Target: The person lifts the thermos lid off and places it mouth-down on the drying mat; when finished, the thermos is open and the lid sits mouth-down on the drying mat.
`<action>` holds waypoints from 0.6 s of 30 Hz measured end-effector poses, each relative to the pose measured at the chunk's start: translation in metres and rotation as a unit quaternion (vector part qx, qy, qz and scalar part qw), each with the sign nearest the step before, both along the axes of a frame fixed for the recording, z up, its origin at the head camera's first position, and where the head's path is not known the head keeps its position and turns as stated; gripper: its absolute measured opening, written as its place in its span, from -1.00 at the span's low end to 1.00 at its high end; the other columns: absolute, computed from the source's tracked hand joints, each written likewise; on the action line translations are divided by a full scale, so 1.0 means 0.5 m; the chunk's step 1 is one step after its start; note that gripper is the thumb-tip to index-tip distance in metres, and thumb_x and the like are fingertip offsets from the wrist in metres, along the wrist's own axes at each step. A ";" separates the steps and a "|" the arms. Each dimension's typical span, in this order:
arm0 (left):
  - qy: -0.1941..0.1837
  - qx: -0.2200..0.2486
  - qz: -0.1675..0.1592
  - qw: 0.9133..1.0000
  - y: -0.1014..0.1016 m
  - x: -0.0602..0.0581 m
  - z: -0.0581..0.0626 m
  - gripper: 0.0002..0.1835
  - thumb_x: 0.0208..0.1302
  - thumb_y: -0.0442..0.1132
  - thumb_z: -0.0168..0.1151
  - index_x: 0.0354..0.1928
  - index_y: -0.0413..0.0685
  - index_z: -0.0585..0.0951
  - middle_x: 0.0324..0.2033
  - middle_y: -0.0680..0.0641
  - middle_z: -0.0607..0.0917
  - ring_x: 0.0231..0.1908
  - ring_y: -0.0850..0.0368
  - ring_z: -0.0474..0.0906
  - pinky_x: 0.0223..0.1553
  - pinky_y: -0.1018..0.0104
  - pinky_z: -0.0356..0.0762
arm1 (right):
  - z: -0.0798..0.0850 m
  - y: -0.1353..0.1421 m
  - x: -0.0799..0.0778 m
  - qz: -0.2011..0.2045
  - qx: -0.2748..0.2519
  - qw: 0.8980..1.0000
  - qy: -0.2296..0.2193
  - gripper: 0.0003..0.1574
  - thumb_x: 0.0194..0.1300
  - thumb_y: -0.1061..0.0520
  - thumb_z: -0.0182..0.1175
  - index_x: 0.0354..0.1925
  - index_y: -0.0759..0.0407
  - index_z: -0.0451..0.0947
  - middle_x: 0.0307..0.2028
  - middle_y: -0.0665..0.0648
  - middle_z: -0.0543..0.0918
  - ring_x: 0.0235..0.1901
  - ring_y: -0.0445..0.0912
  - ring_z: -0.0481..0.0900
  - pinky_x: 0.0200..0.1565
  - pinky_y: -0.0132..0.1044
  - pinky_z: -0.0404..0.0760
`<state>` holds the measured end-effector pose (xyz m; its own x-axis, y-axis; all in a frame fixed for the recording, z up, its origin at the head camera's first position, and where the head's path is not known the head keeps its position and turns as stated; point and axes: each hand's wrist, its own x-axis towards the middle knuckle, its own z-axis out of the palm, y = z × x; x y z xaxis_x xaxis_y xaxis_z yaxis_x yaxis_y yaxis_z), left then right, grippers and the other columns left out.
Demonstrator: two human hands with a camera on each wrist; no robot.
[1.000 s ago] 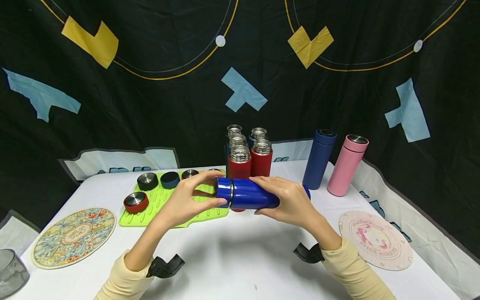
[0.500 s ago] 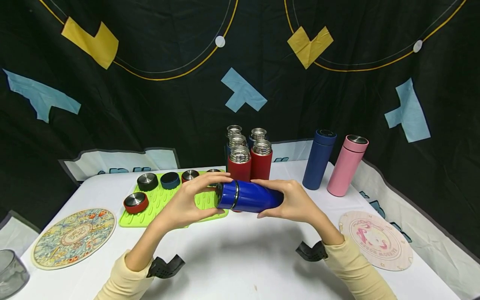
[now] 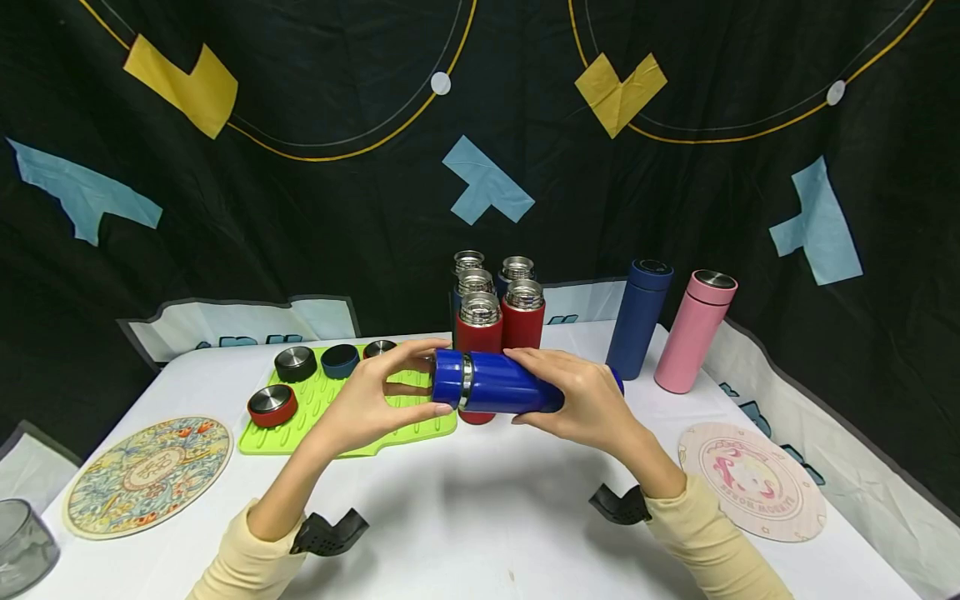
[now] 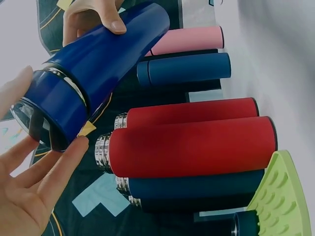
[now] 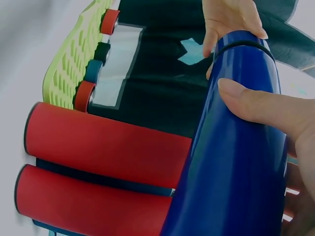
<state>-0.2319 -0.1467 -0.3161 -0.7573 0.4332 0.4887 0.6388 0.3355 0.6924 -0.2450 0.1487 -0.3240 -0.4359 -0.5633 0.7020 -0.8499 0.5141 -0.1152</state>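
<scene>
A glossy blue thermos [image 3: 510, 385] is held in the air above the table, lying nearly level, its cap end toward the left. My right hand [image 3: 581, 396] grips its body, with the thumb [image 5: 246, 101] along the side. At the other end, my left hand [image 3: 363, 408] pinches the blue cap [image 3: 448, 379] between thumb and fingers. A silver ring [image 3: 467, 382] circles the seam between cap and body. In the left wrist view the cap's shiny end [image 4: 42, 125] shows between the left fingers. Behind the held thermos stand red thermoses [image 3: 522, 325] with bare steel necks, beside dark blue ones.
A green mat [image 3: 315, 417] at the left carries several caps, among them a red-rimmed one [image 3: 272, 403]. Capped navy [image 3: 637, 321] and pink [image 3: 693, 333] thermoses stand at right. Round mats lie at the left [image 3: 150, 475] and right [image 3: 750, 483]. A glass jar [image 3: 24, 546] stands at near left.
The thermos first tilted, its cap end dipping and turning toward me, then came back to nearly level. The right hand turned with it; the left hand stayed at the cap.
</scene>
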 end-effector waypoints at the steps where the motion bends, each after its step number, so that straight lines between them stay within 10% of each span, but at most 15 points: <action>1: -0.002 -0.002 0.001 1.000 0.000 0.001 0.001 -0.26 0.03 -0.14 0.51 0.30 0.17 0.43 0.12 0.03 0.55 0.03 0.05 0.54 -0.09 0.24 0.64 | 0.001 0.000 0.001 0.000 0.001 1.000 0.000 0.00 -0.21 -0.07 0.62 0.24 0.04 0.49 0.09 0.11 0.62 0.05 0.03 0.59 0.01 0.03 0.59; 18: 0.092 -0.047 -0.069 0.992 0.009 0.013 0.008 -0.21 -0.03 -0.18 0.55 0.30 0.10 0.43 0.26 0.04 0.44 0.23 0.07 0.36 0.01 0.11 0.59 | -0.002 0.017 -0.018 0.079 -0.006 0.976 -0.202 -0.04 -0.17 -0.19 0.57 0.24 -0.07 0.50 -0.01 -0.02 0.67 -0.11 -0.12 0.64 -0.13 -0.23 0.66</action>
